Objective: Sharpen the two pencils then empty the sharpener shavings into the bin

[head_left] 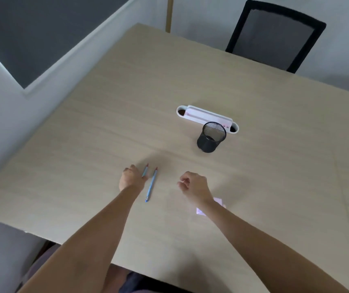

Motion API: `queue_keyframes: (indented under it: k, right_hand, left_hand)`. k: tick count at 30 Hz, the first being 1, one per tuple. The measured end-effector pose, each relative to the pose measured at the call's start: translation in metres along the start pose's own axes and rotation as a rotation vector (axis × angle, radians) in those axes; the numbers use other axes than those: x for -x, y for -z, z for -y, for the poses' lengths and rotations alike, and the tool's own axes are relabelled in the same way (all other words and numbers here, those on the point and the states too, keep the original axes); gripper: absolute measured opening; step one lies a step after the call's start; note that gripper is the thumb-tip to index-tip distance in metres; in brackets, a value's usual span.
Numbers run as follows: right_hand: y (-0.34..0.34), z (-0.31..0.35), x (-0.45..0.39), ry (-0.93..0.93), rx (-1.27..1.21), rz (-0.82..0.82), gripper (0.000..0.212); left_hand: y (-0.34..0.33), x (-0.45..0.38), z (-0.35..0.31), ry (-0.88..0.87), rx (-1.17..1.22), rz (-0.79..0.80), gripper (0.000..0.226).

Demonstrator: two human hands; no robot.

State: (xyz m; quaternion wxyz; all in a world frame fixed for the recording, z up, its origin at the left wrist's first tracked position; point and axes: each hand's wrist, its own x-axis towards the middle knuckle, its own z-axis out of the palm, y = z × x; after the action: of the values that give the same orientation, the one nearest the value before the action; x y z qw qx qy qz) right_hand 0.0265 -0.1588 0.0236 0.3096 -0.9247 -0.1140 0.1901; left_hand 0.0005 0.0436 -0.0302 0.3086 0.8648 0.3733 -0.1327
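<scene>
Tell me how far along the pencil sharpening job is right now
Barely started, it seems. Nothing looks done: both blue pencils lie on the table. The left hand is at one pencil; the right hand is curled and seems empty. The pale pink object under that wrist may be the sharpener. Sharpening both, then emptying shavings into the mesh bin, remains.

The right forearm (pixel 222 210) hides most of a pink object (pixel 200 211).

On the pale wooden table (pixel 190 70) lay two blue pencils with red ends (pixel 151 185), one black mesh cup (pixel 211 137), one white oblong tray (pixel 205 117) and one pink sharpener (pixel 201 211).
</scene>
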Motion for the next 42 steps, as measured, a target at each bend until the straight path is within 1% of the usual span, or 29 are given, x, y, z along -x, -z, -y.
queue_keyframes:
  k: [3,4,6,7,8,9,10,12,14,15,16,18,21,23,25,26,28,32,34,36,39,40,42]
  right_hand:
    - [-0.037,0.013,-0.029,-0.123,0.098,0.142,0.021]
    - [-0.049,0.017,-0.037,-0.142,0.127,0.159,0.025]
    - [-0.068,0.024,-0.05,-0.182,0.17,0.165,0.039]
    - [-0.074,0.03,-0.055,-0.211,0.155,0.156,0.045]
    - [-0.081,0.034,-0.062,-0.243,0.126,0.145,0.046]
    - [-0.084,0.038,-0.068,-0.263,0.105,0.133,0.042]
    - [-0.086,0.042,-0.073,-0.276,0.09,0.137,0.032]
    - [-0.081,0.047,-0.08,-0.283,0.098,0.188,0.003]
    - [-0.072,0.041,-0.083,-0.293,0.066,0.218,0.029]
    - [-0.063,0.036,-0.084,-0.303,0.013,0.212,0.034]
    - [-0.051,0.03,-0.083,-0.292,-0.005,0.184,0.034]
    - [-0.016,0.022,-0.086,-0.257,-0.022,0.016,0.027]
    - [0.057,0.011,-0.09,-0.153,-0.195,-0.377,0.017]
    - [0.107,0.001,-0.098,-0.118,-0.277,-0.607,0.011]
    - [0.14,-0.012,-0.112,-0.138,-0.296,-0.733,0.011]
    - [0.148,-0.019,-0.12,-0.159,-0.29,-0.747,0.012]
    - [0.149,-0.034,-0.136,-0.186,-0.253,-0.705,0.012]
    - [0.124,-0.061,-0.162,-0.221,-0.096,-0.531,0.018]
    - [0.116,-0.063,-0.163,-0.252,0.001,-0.46,0.015]
    - [0.113,-0.062,-0.159,-0.255,0.066,-0.423,0.015]
    - [0.111,-0.062,-0.155,-0.223,0.162,-0.409,0.021]
    - [0.112,-0.061,-0.154,-0.222,0.155,-0.407,0.022]
    - [0.114,-0.06,-0.153,-0.209,0.13,-0.443,0.02]
  left_hand:
    - [-0.002,-0.004,-0.002,-0.024,-0.1,0.055,0.035]
    - [-0.003,-0.006,-0.003,-0.029,-0.139,0.063,0.032]
    - [-0.006,-0.009,-0.003,-0.027,-0.193,0.078,0.032]
    - [-0.007,-0.012,-0.002,-0.017,-0.191,0.077,0.033]
    - [-0.006,-0.013,-0.001,-0.004,-0.171,0.084,0.033]
    - [-0.004,-0.015,0.001,-0.003,-0.145,0.077,0.034]
    - [-0.001,-0.017,0.003,-0.018,-0.127,0.071,0.034]
    - [0.01,-0.021,0.004,-0.08,-0.079,0.032,0.029]
    - [0.025,-0.024,-0.005,-0.14,0.043,-0.031,0.025]
    - [0.032,-0.027,-0.015,-0.172,0.114,-0.053,0.023]
    - [0.039,-0.03,-0.028,-0.199,0.183,-0.063,0.021]
    - [0.05,-0.033,-0.062,-0.269,0.307,-0.071,0.016]
    - [0.057,-0.034,-0.126,-0.393,0.483,-0.093,0.016]
    - [0.051,-0.036,-0.168,-0.471,0.539,-0.111,0.016]
    - [0.038,-0.039,-0.203,-0.515,0.586,-0.093,0.014]
    - [0.029,-0.04,-0.217,-0.525,0.601,-0.073,0.013]
    - [0.009,-0.041,-0.237,-0.525,0.541,-0.049,0.014]
    - [-0.026,-0.044,-0.246,-0.468,0.371,-0.046,0.014]
    - [-0.039,-0.046,-0.246,-0.418,0.227,-0.06,0.015]
    - [-0.045,-0.045,-0.248,-0.377,0.095,-0.069,0.018]
    - [-0.049,-0.042,-0.251,-0.391,-0.066,-0.109,0.024]
    - [-0.048,-0.041,-0.253,-0.396,-0.093,-0.117,0.025]
    - [-0.042,-0.037,-0.256,-0.392,-0.047,-0.143,0.023]
